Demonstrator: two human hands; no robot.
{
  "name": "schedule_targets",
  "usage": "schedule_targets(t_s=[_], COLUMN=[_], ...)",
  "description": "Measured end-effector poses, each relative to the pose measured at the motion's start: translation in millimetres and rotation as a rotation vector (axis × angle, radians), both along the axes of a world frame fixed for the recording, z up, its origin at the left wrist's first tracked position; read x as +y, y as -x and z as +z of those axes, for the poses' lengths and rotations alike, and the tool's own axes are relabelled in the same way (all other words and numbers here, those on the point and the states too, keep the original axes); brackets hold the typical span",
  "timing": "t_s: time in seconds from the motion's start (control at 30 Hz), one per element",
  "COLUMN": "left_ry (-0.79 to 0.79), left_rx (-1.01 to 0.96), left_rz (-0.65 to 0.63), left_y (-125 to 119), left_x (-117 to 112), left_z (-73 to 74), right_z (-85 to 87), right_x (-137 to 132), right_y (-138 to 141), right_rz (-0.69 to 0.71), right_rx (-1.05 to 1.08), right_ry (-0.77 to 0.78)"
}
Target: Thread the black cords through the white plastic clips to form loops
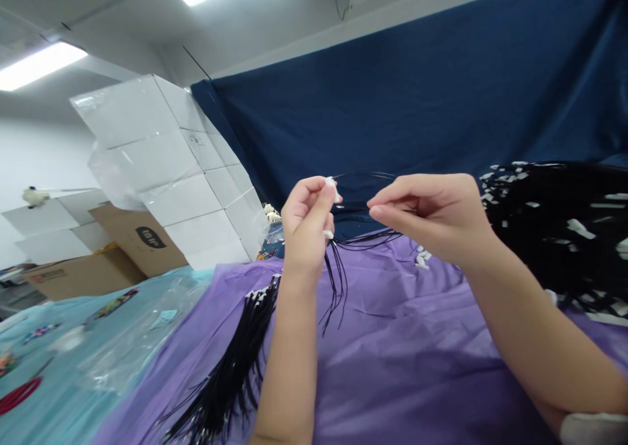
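My left hand [310, 217] is raised over the purple cloth, thumb and fingers closed on thin black cords [338, 278] with small white tags. A white tag [331, 184] sticks out at its fingertips, and cord ends hang below the palm. To the right, my right hand [426, 209] pinches with thumb and forefinger toward the left hand. Thin black strands run between the two hands, and one reaches the right fingertips. Below and left, beside my left forearm, lies a bundle of black cords [235, 360] with white pieces at its upper end.
A purple cloth [392, 340] covers the work surface. A large black heap [549, 235] with scattered white tags is at the right. White boxes [142, 163] are stacked at the left, near an open cardboard box [93, 271]. A dark blue curtain [392, 91] hangs behind.
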State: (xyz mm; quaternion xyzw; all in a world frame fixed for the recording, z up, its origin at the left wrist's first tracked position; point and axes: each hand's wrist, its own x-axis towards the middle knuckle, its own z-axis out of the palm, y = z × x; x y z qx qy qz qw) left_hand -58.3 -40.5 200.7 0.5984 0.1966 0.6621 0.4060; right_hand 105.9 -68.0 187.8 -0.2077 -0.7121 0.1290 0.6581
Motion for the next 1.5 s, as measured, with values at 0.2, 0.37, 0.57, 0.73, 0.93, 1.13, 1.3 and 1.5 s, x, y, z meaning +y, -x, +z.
schedule_targets(t_s=[0.2, 0.37, 0.57, 0.73, 0.93, 1.13, 1.3, 1.5], left_ry=[0.079, 0.102, 0.108, 0.114, 0.115, 0.085, 0.086, 0.090], left_rx=[0.054, 0.064, 0.090, 0.115, 0.143, 0.178, 0.200, 0.229], left_rz=[-0.140, -0.241, -0.266, -0.271, -0.249, -0.172, -0.184, -0.193], left_y=[3.5, 7.9, 7.4, 7.3, 8.7, 8.4, 7.8, 8.6], left_x=[-2.5, -3.0, -5.3, -6.8, -5.2, -3.7, -3.5, -3.9], left_z=[1.8, 3.3, 2.8, 3.2, 2.7, 1.2, 1.0, 1.6], right_z=[-1.3, -0.2, 0.8, 0.5, 0.6, -3.5, -7.2, -7.3], right_x=[5.6, 4.4, 3.5, 3.9, 4.5, 5.7, 5.9, 4.6], right_y=[0.5, -1.1, 0.8, 0.1, -0.4, -2.0, -2.2, 0.7], right_rz=[-0.419, -0.456, -0.505, -0.519, -0.574, -0.690, -0.759, -0.779], right_rx=[-0.010, -0.048, -0.080, -0.112, -0.169, -0.263, -0.313, -0.344], right_ry=[-0.209, -0.297, -0.374, -0.379, -0.448, -0.585, -0.579, -0.541])
